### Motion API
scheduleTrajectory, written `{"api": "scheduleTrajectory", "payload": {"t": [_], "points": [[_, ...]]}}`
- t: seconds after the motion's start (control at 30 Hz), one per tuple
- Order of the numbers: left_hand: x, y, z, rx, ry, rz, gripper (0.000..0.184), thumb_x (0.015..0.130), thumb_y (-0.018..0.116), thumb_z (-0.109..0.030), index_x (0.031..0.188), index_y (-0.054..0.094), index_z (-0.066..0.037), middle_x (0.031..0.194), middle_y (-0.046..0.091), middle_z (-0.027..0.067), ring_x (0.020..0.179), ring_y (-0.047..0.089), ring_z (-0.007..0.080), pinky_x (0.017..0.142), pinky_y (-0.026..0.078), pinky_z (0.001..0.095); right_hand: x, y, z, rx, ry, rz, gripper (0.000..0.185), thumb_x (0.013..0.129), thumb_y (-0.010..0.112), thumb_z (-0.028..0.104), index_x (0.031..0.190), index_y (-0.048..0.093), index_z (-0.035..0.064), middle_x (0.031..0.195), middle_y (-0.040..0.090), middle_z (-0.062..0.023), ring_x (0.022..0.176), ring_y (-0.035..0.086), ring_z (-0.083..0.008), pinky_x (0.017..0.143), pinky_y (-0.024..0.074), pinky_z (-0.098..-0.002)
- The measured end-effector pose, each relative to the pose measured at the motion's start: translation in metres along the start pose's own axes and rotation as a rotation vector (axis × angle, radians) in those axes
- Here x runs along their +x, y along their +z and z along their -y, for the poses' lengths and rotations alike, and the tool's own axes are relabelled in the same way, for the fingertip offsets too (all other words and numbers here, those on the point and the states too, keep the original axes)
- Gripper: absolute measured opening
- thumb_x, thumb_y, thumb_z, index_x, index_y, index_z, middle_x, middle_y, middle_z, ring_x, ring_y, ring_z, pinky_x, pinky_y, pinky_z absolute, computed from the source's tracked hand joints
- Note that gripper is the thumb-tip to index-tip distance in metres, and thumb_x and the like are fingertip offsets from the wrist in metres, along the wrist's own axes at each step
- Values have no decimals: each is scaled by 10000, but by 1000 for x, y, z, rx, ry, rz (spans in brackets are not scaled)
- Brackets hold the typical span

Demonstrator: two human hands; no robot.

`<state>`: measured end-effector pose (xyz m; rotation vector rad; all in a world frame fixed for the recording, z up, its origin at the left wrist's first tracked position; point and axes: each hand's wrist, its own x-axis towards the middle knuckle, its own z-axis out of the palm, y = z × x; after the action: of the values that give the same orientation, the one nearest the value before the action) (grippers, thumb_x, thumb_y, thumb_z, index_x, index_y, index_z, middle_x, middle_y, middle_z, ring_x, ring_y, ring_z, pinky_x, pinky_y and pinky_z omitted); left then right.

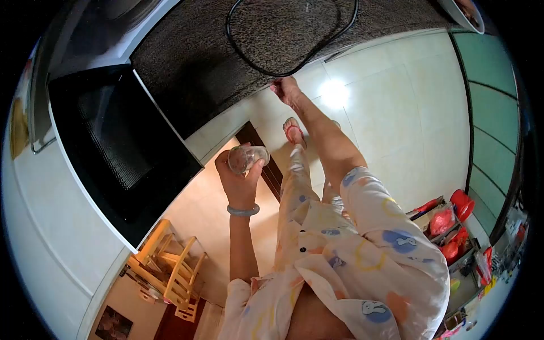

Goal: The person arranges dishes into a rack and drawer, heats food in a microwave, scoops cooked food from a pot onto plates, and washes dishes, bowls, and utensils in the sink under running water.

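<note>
Brown countertop (277, 34) borders pale floor (391, 113); left fingers (256, 169) clasp a glass (245, 159), right fingers (277, 86) unclear.

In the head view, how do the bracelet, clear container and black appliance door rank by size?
1. Black appliance door, easily largest
2. Clear container, in the left hand
3. Bracelet

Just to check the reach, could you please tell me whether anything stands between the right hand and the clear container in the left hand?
Nothing visible stands between the right hand and the clear container held in the left hand; the sandalled foot is down below, out of the way.
</note>
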<state>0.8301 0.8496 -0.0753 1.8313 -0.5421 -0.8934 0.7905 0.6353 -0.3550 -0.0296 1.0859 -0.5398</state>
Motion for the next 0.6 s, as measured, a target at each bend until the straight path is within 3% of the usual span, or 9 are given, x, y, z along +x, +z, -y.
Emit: {"api": "scheduleTrajectory", "payload": {"t": [0.07, 0.17, 0.2, 0.23, 0.33, 0.5, 0.57, 0.6], "points": [[-5, 2, 1, 36, -41, 2, 601, 726, 738, -16, 1167, 331, 2, 1200, 525, 210, 1088, 540, 242, 941, 463, 346, -3, 1, -4, -43, -52, -41, 238, 825, 444, -31, 1001, 393, 121, 773, 541, -107, 583, 549, -215, 450, 486, -323], [-6, 5, 10, 4, -16, 7, 592, 721, 747, -27, 1166, 358, 0, 1170, 539, 176, 1060, 549, 218, 923, 468, 340, 1, -7, -13, -63, -105, -60, 197, 878, 408, 12, 1043, 372, 114, 809, 548, -126, 611, 537, -204, 470, 457, -334], [-6, 7, 13, 36, 7, -11, 582, 717, 763, -46, 1161, 390, -2, 1119, 549, 129, 1017, 556, 198, 907, 471, 329, -11, -6, -14, -73, -62, -197, 160, 860, 429, 23, 987, 496, 95, 763, 575, -40, 622, 541, -160, 519, 474, -303], [-5, 8, 15, 28, 9, 1, 582, 717, 763, -46, 1161, 390, -2, 1119, 549, 129, 1017, 556, 198, 907, 471, 329, 6, -27, -25, -86, -146, -100, 120, 898, 414, 77, 979, 501, 88, 751, 571, -37, 626, 537, -150, 519, 462, -288], [0, 17, 9, -25, 5, 12, 570, 716, 781, -65, 1154, 419, -14, 1062, 545, 83, 973, 553, 176, 857, 487, 303, -28, -34, -29, -132, -81, -196, 136, 931, 419, 171, 982, 531, 114, 741, 570, -1, 603, 518, -121, 517, 448, -272], [15, 34, 9, 25, -22, 109, 564, 743, 754, -37, 1191, 413, -25, 1068, 534, 73, 963, 546, 151, 769, 514, 277, -95, -51, -25, -142, 44, -284, 142, 929, 404, 166, 1018, 514, 148, 720, 557, -1, 532, 501, -102, 340, 334, -234], [21, 43, 19, 79, -7, 143, 567, 753, 744, -28, 1210, 408, -26, 1071, 528, 71, 957, 544, 144, 745, 520, 272, -93, -73, -39, -119, 34, -282, 143, 921, 433, 157, 1036, 515, 143, 715, 554, -13, 512, 499, -107, 345, 351, -222], [24, 47, 26, 40, -74, 158, 559, 762, 737, -40, 1221, 417, -36, 1076, 542, 74, 958, 551, 151, 773, 509, 286, -98, -81, -43, -136, 16, -258, 169, 917, 463, 155, 1068, 504, 89, 760, 565, -34, 595, 515, -129, 444, 407, -241]]}}
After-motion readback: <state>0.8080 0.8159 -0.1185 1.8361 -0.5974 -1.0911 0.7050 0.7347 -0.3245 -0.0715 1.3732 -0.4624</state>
